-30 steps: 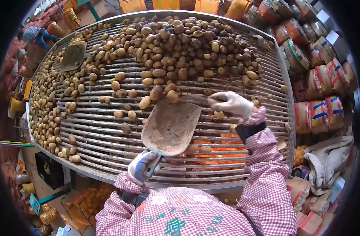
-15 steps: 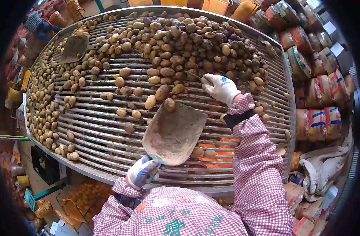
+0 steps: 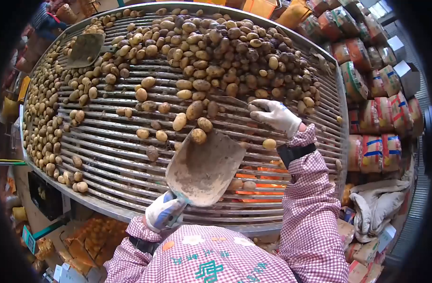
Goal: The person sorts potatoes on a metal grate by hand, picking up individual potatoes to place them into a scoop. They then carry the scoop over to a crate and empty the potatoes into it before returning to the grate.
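Observation:
My left hand [image 3: 165,212], in a white and blue glove, is closed round the handle of a worn metal scoop [image 3: 206,170]. The scoop lies over the slatted rack, its wide lip facing away from me. One potato [image 3: 198,136] rests just inside that lip, with another potato [image 3: 205,124] right at the edge. My right hand [image 3: 275,116], also gloved, is closed on a thin dark blade-like tool [image 3: 229,100] that points left toward the potato pile [image 3: 225,52]; its grip is hidden by my fingers.
Potatoes crowd the far and left sides of the metal-barred rack [image 3: 107,151]. A second scoop [image 3: 85,49] lies among them at the far left. Filled sacks [image 3: 374,151] are stacked on the right. A person [image 3: 48,21] is at the upper left.
My right hand and its tool have shifted right and slightly toward me. The scoop appears a little further left, and two potatoes now sit at its lip where one was before.

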Demonstrator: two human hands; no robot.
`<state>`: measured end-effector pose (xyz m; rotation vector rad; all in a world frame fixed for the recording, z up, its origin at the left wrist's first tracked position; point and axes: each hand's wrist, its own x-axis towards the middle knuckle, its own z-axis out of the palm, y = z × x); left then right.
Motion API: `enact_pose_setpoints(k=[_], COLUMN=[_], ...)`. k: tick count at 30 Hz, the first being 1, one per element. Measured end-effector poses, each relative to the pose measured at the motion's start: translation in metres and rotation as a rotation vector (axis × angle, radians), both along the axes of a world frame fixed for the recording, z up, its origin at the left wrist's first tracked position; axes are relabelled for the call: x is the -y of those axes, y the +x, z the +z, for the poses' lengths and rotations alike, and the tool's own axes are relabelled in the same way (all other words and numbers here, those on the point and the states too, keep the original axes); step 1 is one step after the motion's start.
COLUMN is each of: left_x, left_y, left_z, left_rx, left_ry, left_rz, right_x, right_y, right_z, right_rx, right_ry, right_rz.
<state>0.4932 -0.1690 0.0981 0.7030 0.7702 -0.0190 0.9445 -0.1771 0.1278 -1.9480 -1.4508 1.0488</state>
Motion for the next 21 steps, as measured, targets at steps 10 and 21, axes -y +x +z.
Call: enact_pose_setpoints(k=[10, 21], left_x=[0.011, 0.016], left_y=[-0.024, -0.024], left_z=[-0.012, -0.009], left_rx=[0.02, -0.031], left_ry=[-0.133, -0.082], left_rz=[0.091, 0.096], right_x=[0.007, 0.045], right_y=[-0.009, -0.036], right_z=[0.01, -0.002], right_rx=[-0.291, -0.529], right_ry=[-0.294, -0.291], right_rz=[0.09, -0.041])
